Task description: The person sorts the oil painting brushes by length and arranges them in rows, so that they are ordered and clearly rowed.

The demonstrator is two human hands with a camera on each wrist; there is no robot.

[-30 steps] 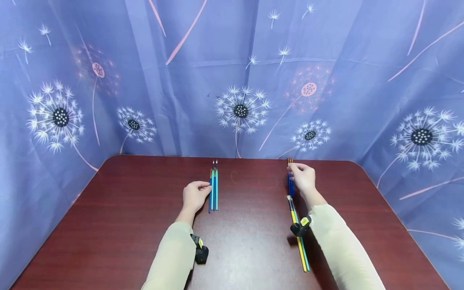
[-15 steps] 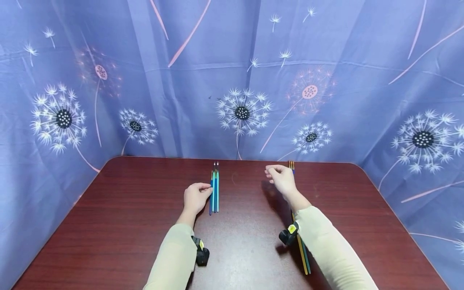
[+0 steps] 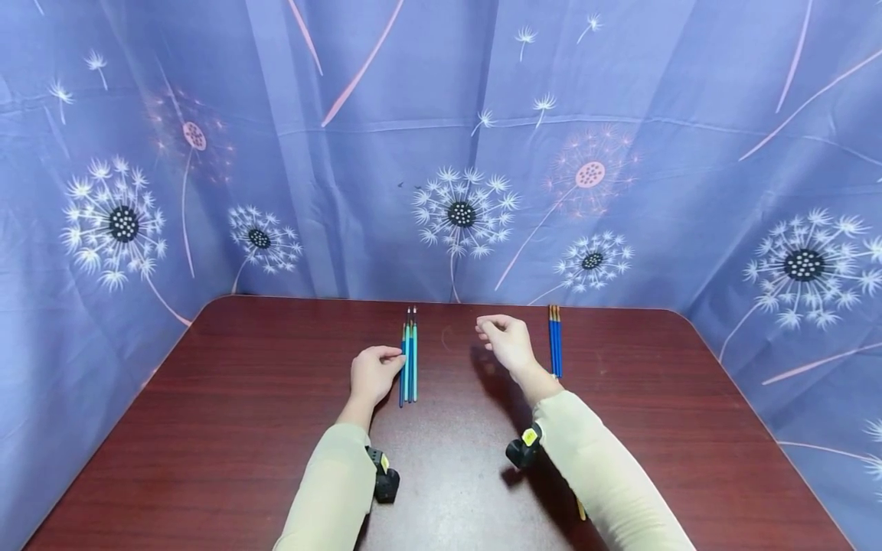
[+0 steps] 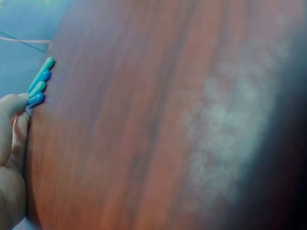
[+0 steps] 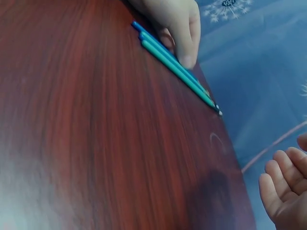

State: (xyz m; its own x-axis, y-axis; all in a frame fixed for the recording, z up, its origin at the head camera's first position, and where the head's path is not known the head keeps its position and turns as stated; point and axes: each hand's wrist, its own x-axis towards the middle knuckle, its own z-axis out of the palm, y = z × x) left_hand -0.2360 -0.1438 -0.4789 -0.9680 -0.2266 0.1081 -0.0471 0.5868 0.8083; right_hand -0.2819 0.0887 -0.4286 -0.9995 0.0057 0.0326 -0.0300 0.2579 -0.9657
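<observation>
Several thin paintbrushes (image 3: 415,367), with blue and mint-green handles, lie side by side on the table, bristles toward its far edge. My left hand (image 3: 372,376) is at their left side, thumb and index finger pinching the outermost blue paintbrush near mid-handle. In the left wrist view, rounded handle ends (image 4: 37,99) fan out beyond the fingertips. My right hand (image 3: 506,342) hovers over the table to the right of this row, fingers loosely bent and holding nothing. The right wrist view shows its fingers (image 5: 283,177) apart from the brushes.
Three blue-handled paintbrushes (image 3: 555,344) lie at the back right of the table (image 3: 207,428). A yellow handle end (image 3: 582,510) pokes out below the right sleeve (image 3: 606,467), which hides the rest. A blue dandelion-print curtain (image 3: 358,191) hangs behind the table.
My right hand has moved left from the blue brushes on the right toward the row at the left, uncovering those blue brushes. The left hand stays at its row.
</observation>
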